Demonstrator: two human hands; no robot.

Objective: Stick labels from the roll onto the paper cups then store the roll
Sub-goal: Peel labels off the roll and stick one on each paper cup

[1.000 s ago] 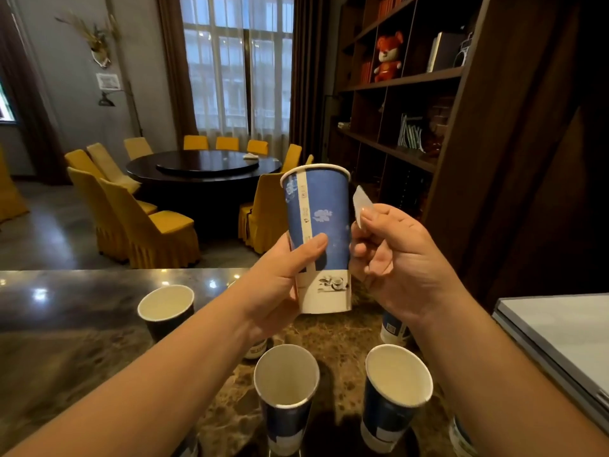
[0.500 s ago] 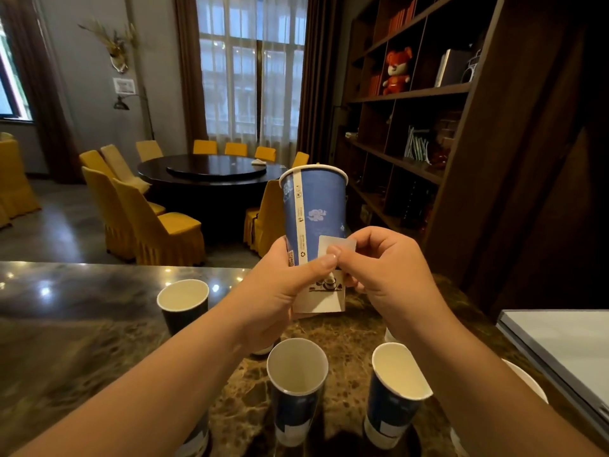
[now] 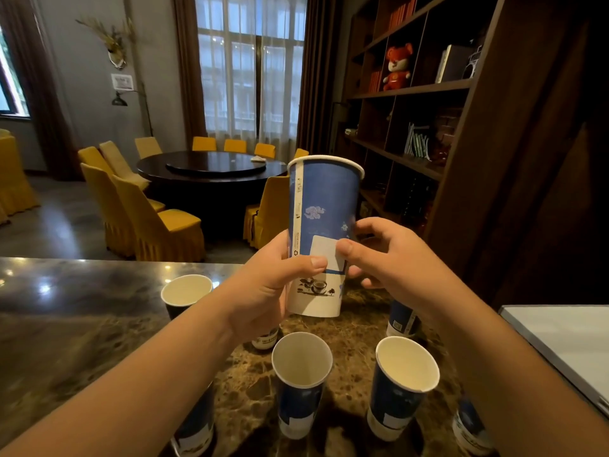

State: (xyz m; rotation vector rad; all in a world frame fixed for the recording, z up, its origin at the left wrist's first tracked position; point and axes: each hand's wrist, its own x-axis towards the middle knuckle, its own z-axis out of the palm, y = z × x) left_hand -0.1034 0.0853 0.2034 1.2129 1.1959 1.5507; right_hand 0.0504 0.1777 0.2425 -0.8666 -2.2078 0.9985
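The left hand (image 3: pixel 267 285) grips the blue paper cup (image 3: pixel 324 206) upright above the marble counter (image 3: pixel 82 311) — thumb on the white label (image 3: pixel 324 250); the right hand (image 3: pixel 392 258) curls round the cup's right side, thumb pressing the label.

The cup (image 3: pixel 324 206) I hold is blue with a white base band, a pale flower print and a plain white label (image 3: pixel 324 252); the counter (image 3: pixel 82 324) is mottled brown marble.

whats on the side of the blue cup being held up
A white label sits on the blue cup, pressed by the right hand's thumb. The left hand grips the cup, its thumb covering the label's lower edge.
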